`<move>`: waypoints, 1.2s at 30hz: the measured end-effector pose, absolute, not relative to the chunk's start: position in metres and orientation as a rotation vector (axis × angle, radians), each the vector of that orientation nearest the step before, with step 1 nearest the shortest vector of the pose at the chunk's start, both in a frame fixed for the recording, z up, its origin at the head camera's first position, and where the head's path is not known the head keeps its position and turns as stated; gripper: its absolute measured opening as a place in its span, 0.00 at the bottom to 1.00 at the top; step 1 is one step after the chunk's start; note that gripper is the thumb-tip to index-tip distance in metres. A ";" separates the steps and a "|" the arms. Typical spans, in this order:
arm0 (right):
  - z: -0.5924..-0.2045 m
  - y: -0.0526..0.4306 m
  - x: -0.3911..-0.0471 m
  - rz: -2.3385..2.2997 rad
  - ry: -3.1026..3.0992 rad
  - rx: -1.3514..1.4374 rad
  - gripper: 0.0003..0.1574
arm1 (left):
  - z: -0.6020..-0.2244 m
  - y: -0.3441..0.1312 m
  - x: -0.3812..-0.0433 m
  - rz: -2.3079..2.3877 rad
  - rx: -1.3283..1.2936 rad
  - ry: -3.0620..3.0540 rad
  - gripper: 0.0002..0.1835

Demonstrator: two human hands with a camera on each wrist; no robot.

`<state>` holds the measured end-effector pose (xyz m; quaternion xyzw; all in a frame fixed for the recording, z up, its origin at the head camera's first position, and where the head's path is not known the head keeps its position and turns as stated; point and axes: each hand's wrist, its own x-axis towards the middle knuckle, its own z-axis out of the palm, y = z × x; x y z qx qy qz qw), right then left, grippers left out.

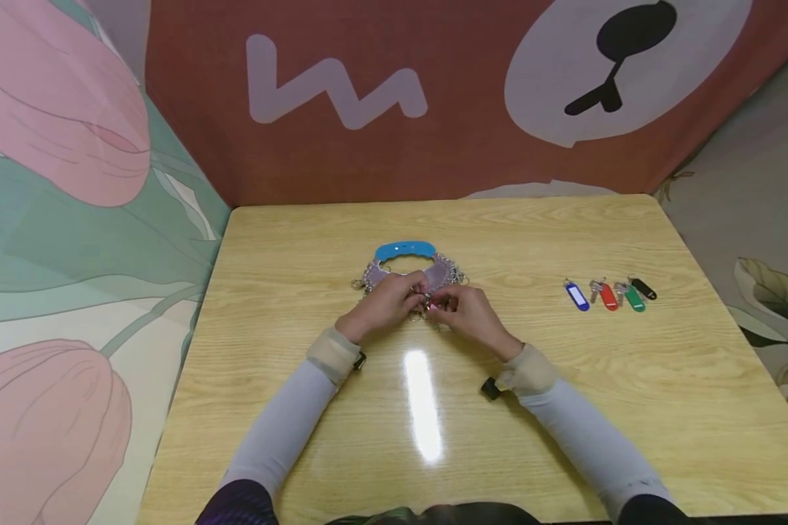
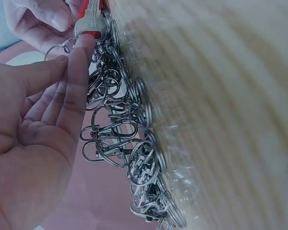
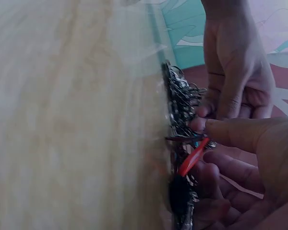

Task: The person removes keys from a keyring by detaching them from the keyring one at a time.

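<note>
In the left wrist view, my left hand (image 2: 43, 120) pinches a thin metal ring (image 2: 55, 49) between thumb and forefinger. A silver key (image 2: 92, 23) backed by a red key tag (image 2: 81, 10) lies right at those fingertips. My right hand (image 1: 466, 313) meets the left at the table's middle, its fingers around the red tag (image 3: 194, 155) in the right wrist view. A dense cluster of metal clasps and split rings (image 2: 117, 129) hangs beside the left hand. Behind both hands lies a curved purplish piece (image 1: 441, 271) edged with these clasps and topped by a blue strap (image 1: 405, 250).
Toward the right of the wooden table (image 1: 289, 248) lies a row of key tags: blue (image 1: 576, 296), red (image 1: 608, 297), green (image 1: 635, 299) and black (image 1: 643, 289), with keys among them. A printed red-brown backdrop (image 1: 460, 146) stands at the far edge.
</note>
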<state>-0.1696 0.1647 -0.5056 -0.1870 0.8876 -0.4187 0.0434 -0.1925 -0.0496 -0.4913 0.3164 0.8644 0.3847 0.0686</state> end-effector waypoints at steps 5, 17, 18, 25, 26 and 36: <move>-0.509 0.159 -0.169 -1.309 2.704 -0.561 0.16 | -0.491 -0.049 -0.192 1.165 0.960 2.621 0.03; -0.507 0.161 -0.167 -1.273 2.733 -0.578 0.14 | -0.491 -0.050 -0.192 1.190 0.954 2.625 0.05; -0.506 0.161 -0.167 -1.275 2.735 -0.583 0.14 | -0.491 -0.050 -0.192 1.191 0.951 2.627 0.04; -0.505 0.162 -0.166 -1.304 2.734 -0.571 0.09 | -0.490 -0.049 -0.192 1.186 0.923 2.623 0.05; -0.504 0.162 -0.166 -1.307 2.731 -0.564 0.08 | -0.490 -0.049 -0.192 1.184 0.924 2.625 0.05; -0.499 0.161 -0.167 -1.358 2.640 -0.419 0.03 | -0.490 -0.047 -0.193 1.178 0.919 2.676 0.04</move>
